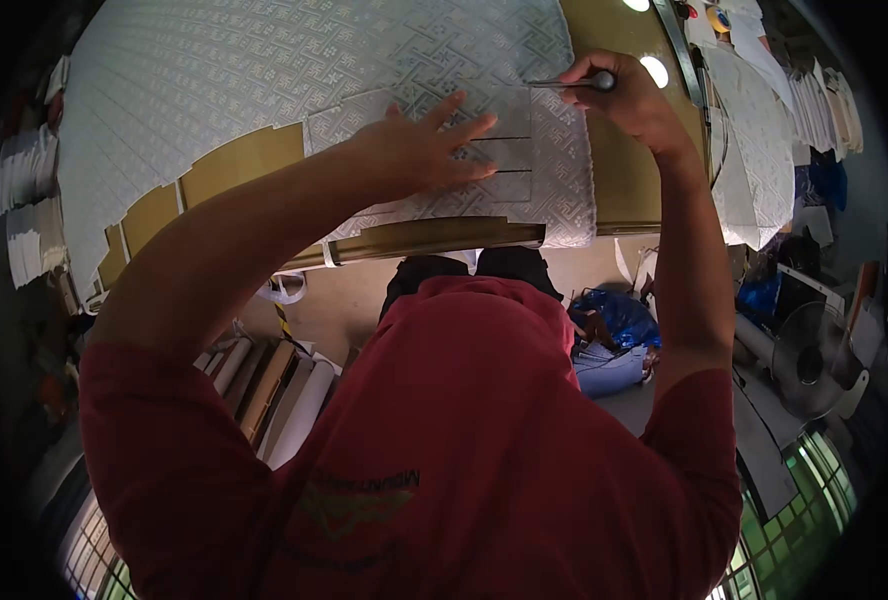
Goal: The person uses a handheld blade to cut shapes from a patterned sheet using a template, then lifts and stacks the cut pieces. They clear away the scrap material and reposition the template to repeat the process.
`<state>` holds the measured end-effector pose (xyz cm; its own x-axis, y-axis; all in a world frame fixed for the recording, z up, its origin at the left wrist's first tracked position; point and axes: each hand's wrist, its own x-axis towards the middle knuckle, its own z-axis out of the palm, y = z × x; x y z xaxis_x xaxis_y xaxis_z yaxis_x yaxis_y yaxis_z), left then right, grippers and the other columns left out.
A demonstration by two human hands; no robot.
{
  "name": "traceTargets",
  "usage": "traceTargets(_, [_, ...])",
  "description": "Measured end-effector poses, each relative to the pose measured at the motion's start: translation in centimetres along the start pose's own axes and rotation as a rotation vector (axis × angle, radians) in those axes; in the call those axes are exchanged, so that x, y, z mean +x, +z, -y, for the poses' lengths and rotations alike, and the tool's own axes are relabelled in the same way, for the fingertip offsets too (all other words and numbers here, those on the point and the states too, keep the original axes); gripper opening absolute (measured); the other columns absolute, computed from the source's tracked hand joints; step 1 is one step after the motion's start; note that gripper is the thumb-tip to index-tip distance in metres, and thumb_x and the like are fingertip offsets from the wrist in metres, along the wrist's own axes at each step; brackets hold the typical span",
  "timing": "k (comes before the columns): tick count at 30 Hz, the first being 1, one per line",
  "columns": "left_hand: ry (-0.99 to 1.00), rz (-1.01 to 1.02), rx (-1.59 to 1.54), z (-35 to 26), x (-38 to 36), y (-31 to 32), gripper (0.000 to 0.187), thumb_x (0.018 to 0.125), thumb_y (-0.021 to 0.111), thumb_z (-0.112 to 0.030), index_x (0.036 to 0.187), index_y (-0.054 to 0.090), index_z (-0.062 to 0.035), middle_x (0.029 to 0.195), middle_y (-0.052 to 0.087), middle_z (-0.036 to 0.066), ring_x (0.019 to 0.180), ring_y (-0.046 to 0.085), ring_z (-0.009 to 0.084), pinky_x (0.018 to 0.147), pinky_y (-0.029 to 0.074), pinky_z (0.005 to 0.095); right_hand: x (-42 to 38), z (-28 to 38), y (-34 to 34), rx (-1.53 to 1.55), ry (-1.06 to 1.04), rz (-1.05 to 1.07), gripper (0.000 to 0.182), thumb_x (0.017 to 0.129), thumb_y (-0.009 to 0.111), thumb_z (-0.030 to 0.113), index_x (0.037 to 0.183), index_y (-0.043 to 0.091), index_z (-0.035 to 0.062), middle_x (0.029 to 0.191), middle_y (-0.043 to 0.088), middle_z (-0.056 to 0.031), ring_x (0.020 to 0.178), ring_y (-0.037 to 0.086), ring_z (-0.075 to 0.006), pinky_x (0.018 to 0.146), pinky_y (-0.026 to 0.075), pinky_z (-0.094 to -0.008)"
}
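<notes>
Right hand [629, 95]: grip is closing in a pinch round a slim metal tool [604, 82], no slack showing. Tool is lying roughly parallel to the near desk [634, 185] edge, tip pointing left, round end sitting at the fingers. Tip is meeting, or nearly meeting, the far right corner of a thin clear sheet [516, 155]; contact I can't confirm. Sheet is lying left and nearward of the grip, long axis apparently running left-right, two dark lines showing on its right part. Left hand [409, 150] is spreading flat over it, fingers fanned, grasping nothing. Right hand is sitting nearer that corner. Patterned fabric [214, 60] is running underneath, overhanging the desk's near edge towards the right.
</notes>
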<state>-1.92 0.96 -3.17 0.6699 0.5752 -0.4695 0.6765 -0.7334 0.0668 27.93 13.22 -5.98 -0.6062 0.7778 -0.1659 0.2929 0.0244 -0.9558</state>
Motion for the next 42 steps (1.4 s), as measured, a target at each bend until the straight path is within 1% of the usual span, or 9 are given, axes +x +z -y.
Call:
traceTargets(1, [-0.005,-0.004,0.000,-0.1,0.0,-0.1,0.056,0.100,0.055,-0.019,0.150,0.045,-0.0416,0.173,0.011,0.004,0.158,0.013,0.0403,0.109,0.041,0.0747,0.9,0.4,-0.8,-0.027,0.009,0.122,0.011,0.093,0.072,-0.002,0.103,0.070,0.0003,0.094,0.074,-0.0056,0.092,0.071,-0.0124,0.079,0.058,-0.0247])
traceTargets(6, [-0.050,0.096,-0.035,-0.6,0.1,-1.0,0.068,0.095,0.061,-0.007,0.149,0.045,-0.0433,0.173,0.010,0.000,0.159,0.011,0.0379,0.113,0.039,0.0733,3.5,0.3,-1.2,-0.145,-0.154,0.230,0.007,0.091,0.069,-0.004,0.097,0.070,-0.0003,0.094,0.073,-0.0046,0.089,0.070,-0.0122,0.080,0.056,-0.0264])
traceTargets(14, [-0.036,0.141,0.049,-0.8,0.3,-1.5,0.085,0.089,0.060,0.006,0.153,0.038,-0.0460,0.173,0.009,0.002,0.158,0.013,0.0412,0.112,0.047,0.0654,4.6,-2.2,1.2,-0.020,-0.267,0.222,0.007,0.093,0.074,0.006,0.095,0.069,0.0015,0.091,0.070,-0.0016,0.089,0.065,-0.0097,0.080,0.051,-0.0263])
traceTargets(24, [-0.015,0.150,0.046,-1.0,0.3,-1.7,0.079,0.092,0.059,0.002,0.152,0.039,-0.0439,0.173,0.008,0.004,0.158,0.011,0.0424,0.112,0.046,0.0668,3.6,-1.1,1.7,-0.097,-0.227,0.156,0.008,0.093,0.074,0.006,0.098,0.070,0.0019,0.091,0.069,-0.0007,0.085,0.062,-0.0080,0.078,0.049,-0.0256])
traceTargets(26, [-0.023,0.087,0.000,-0.6,0.1,-1.0,0.069,0.098,0.055,-0.007,0.152,0.040,-0.0479,0.173,0.008,0.001,0.159,0.009,0.0400,0.113,0.040,0.0730,3.1,-1.3,2.0,0.001,-0.212,0.142,0.008,0.093,0.075,0.006,0.100,0.071,0.0019,0.092,0.071,-0.0009,0.087,0.062,-0.0074,0.078,0.050,-0.0260])
traceTargets(30, [0.002,0.087,0.012,-0.5,0.2,-1.2,0.063,0.101,0.054,-0.012,0.152,0.040,-0.0465,0.173,0.010,0.003,0.158,0.010,0.0415,0.112,0.039,0.0748,-0.1,-0.9,4.9,-0.100,-0.238,-0.084,0.009,0.094,0.074,0.006,0.101,0.072,0.0014,0.093,0.072,-0.0023,0.088,0.064,-0.0081,0.077,0.051,-0.0266])
traceTargets(32, [-0.003,0.097,0.015,-0.4,0.2,-1.2,0.059,0.102,0.054,-0.019,0.153,0.041,-0.0452,0.173,0.010,0.003,0.158,0.011,0.0421,0.109,0.041,0.0756,-1.7,-0.4,8.2,0.010,-0.170,-0.448,0.010,0.093,0.075,0.007,0.101,0.073,0.0012,0.094,0.073,-0.0039,0.087,0.065,-0.0098,0.078,0.052,-0.0276])
traceTargets(35, [0.033,0.036,0.059,-0.2,-0.2,-1.0,0.059,0.101,0.055,-0.021,0.154,0.039,-0.0424,0.172,0.011,0.006,0.156,0.018,0.0459,0.103,0.049,0.0721,-2.9,0.5,12.6,-0.080,-0.078,-0.676,0.016,0.089,0.079,0.011,0.101,0.074,0.0025,0.093,0.076,-0.0086,0.085,0.071,-0.0151,0.076,0.055,-0.0306])
traceTargets(42, [0.061,0.015,0.048,0.2,-0.2,-0.6,0.056,0.103,0.051,-0.022,0.154,0.040,-0.0423,0.172,0.014,0.006,0.154,0.023,0.0461,0.099,0.049,0.0747,-2.0,1.0,15.8,-0.251,-0.130,-0.946,0.015,0.087,0.079,0.013,0.096,0.075,0.0027,0.089,0.077,-0.0140,0.083,0.076,-0.0245,0.075,0.057,-0.0351])
